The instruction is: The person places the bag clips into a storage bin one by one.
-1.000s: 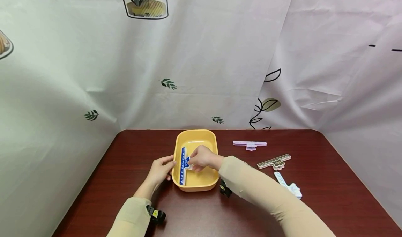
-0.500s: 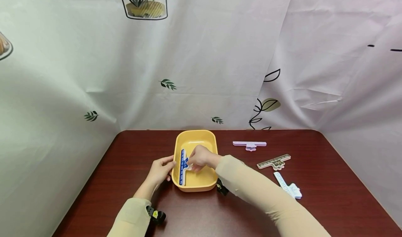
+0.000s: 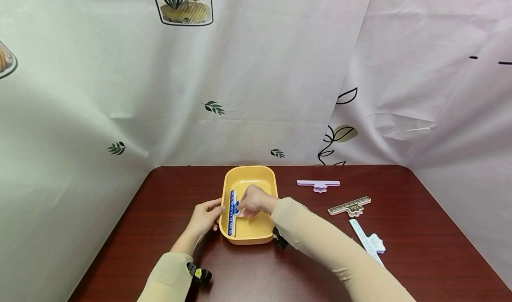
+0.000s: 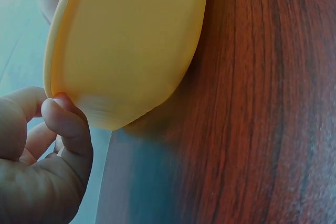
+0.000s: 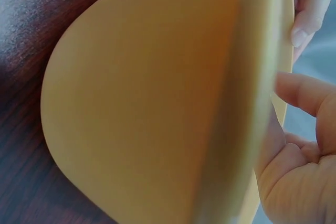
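A yellow plastic tub (image 3: 256, 242) stands on the table. My left hand (image 3: 203, 218) pinches its left rim; in the left wrist view, the thumb (image 4: 73, 129) presses on the rim with the fingers curled opposite. Inside the tub, along the left wall, lies a blue-and-white ruler clip (image 3: 232, 213), long edge running front to back. My right hand (image 3: 256, 200) reaches over the tub and pinches the grip tab on the clip's right side. In the right wrist view the tub wall (image 5: 147, 98) hides the clip, and only part of the right hand (image 5: 302, 177) shows.
To the right of the tub lie a purple ruler clip (image 3: 318, 183), a beige-and-black one (image 3: 350, 206) and a pale blue one (image 3: 368, 242), partly behind the right sleeve (image 3: 328, 244). A printed cloth (image 3: 256, 70) hangs behind the dark red table (image 3: 180, 182).
The blue ruler clip has settled slightly lower and nearer in the tub. My right forearm has shifted a little left, uncovering more of the pale blue clip. The left hand has stayed put.
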Demonstrator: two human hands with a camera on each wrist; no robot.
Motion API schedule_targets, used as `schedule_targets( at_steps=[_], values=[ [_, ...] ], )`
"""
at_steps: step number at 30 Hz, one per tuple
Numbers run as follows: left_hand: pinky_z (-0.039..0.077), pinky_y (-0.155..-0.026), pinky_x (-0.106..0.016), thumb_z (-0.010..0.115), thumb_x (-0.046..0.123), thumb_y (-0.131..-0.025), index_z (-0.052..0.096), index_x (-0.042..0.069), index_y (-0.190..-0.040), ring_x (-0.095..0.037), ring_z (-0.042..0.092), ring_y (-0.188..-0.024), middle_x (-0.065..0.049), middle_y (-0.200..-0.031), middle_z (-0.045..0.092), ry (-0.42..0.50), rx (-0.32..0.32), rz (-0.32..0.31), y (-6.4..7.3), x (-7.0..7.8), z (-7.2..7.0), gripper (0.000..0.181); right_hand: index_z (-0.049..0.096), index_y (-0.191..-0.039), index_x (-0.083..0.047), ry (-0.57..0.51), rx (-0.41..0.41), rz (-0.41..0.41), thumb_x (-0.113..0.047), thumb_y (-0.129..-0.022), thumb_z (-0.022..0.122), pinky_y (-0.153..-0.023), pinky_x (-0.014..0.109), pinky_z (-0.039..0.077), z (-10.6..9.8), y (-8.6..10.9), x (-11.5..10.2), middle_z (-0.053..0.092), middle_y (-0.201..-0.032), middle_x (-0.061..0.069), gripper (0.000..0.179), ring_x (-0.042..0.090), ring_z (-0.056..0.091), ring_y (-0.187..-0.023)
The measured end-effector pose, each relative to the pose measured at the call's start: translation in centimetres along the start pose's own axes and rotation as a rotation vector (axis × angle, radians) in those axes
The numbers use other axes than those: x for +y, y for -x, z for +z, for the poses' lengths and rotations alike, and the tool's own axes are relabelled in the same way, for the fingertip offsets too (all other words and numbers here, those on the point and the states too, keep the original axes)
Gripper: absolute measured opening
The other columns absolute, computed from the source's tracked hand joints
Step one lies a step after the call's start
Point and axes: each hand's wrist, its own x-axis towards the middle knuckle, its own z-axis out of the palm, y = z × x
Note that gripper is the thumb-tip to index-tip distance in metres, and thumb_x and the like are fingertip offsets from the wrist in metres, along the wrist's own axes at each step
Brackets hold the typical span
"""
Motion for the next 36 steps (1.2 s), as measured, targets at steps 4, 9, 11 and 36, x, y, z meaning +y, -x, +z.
schedule_targets(
  at_steps=[4,9,11,36],
  values=[
    [0.041,-0.04,-0.021,0.058,0.008,-0.089,0.055,-0.001,-0.13,-0.011,0.048,-0.048,-0.004,-0.064,0.056,-0.005,0.01,-0.007,-0.01,-0.08,0.0,0.042,0.067,-0.085,0.005,-0.004,0.0,0.0,-0.004,-0.083,0.068,-0.063,0.037,0.058,0.16,-0.06,-0.13,0.069,-0.072,0.017,0.009,0.03,0.071,-0.07],
    [0.041,-0.039,-0.021,0.058,0.009,-0.089,0.056,0.0,-0.129,-0.011,0.047,-0.047,-0.004,-0.065,0.056,-0.002,0.017,0.004,-0.5,-0.78,-0.05,0.042,0.067,-0.084,0.004,0.026,0.001,0.002,-0.005,-0.083,0.069,-0.064,0.037,0.058,0.3,-0.28,-0.31,0.069,-0.072,0.017,0.009,0.03,0.071,-0.07],
    [0.04,-0.039,-0.021,0.059,0.008,-0.089,0.055,-0.001,-0.129,-0.01,0.047,-0.047,-0.004,-0.064,0.056,0.002,0.014,0.004,-0.48,-0.71,-0.07,0.042,0.067,-0.083,0.004,0.034,0.002,0.008,-0.005,-0.083,0.069,-0.064,0.037,0.058,0.33,-0.37,-0.39,0.069,-0.072,0.017,0.009,0.031,0.071,-0.072],
    [0.041,-0.039,-0.021,0.059,0.007,-0.089,0.055,-0.002,-0.129,-0.011,0.047,-0.048,-0.008,-0.068,0.058,-0.001,0.021,0.011,-0.44,-0.62,0.08,0.042,0.065,-0.073,0.001,0.102,-0.009,0.045,-0.004,-0.084,0.067,-0.063,0.036,0.058,0.6,-0.78,-0.17,0.07,-0.073,0.019,0.012,0.021,0.066,-0.054]
  ],
)
